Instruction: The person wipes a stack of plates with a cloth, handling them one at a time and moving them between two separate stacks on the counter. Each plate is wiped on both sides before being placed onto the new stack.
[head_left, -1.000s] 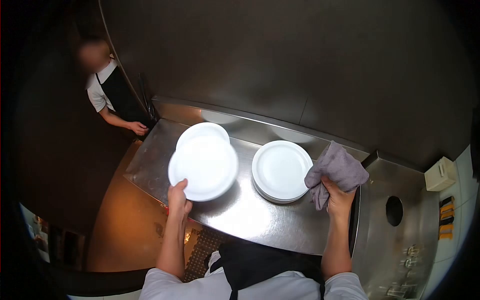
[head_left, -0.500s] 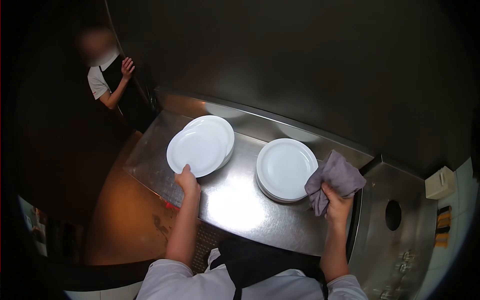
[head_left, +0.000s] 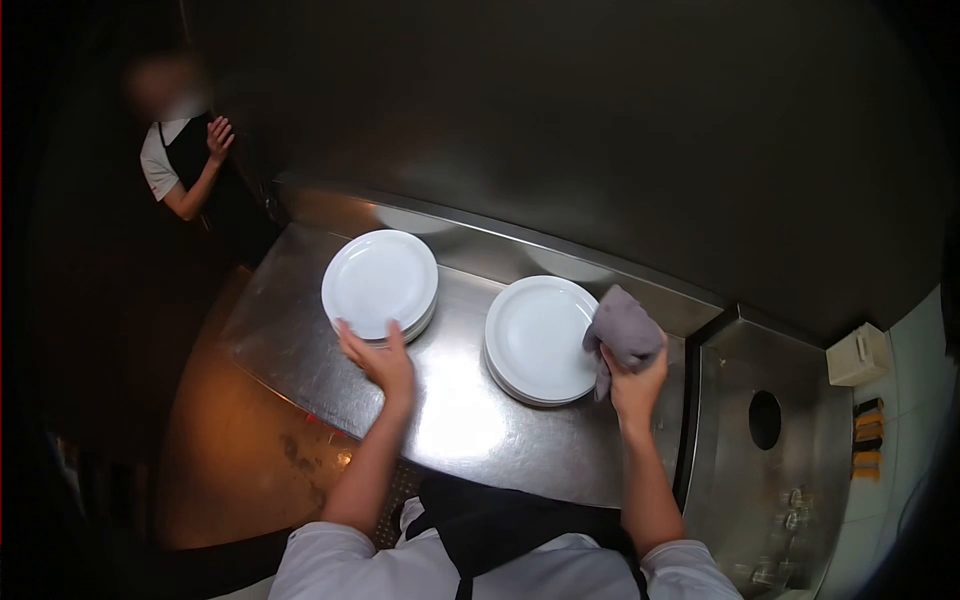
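Two stacks of round white plates stand on a steel counter (head_left: 330, 375). At the near rim of the left plate stack (head_left: 380, 285) is my left hand (head_left: 385, 362), its fingers spread and thumb apart, holding nothing. My right hand (head_left: 635, 385) is closed round a bunched purple-grey cloth (head_left: 625, 328). That cloth overlaps the right edge of the right plate stack (head_left: 541, 338) in this view. The top plate on each stack lies face up.
A raised steel ledge (head_left: 500, 238) runs along the counter's back. To the right is a steel basin (head_left: 725, 420) with a dark round hole (head_left: 765, 420), and a white box (head_left: 857, 355) beyond. A person in a dark apron (head_left: 195, 160) stands at the far left.
The plate held in my left hand now sits squarely on the left stack, and that hand has let go. My right hand with the cloth has moved a little left. The view has shifted slightly.
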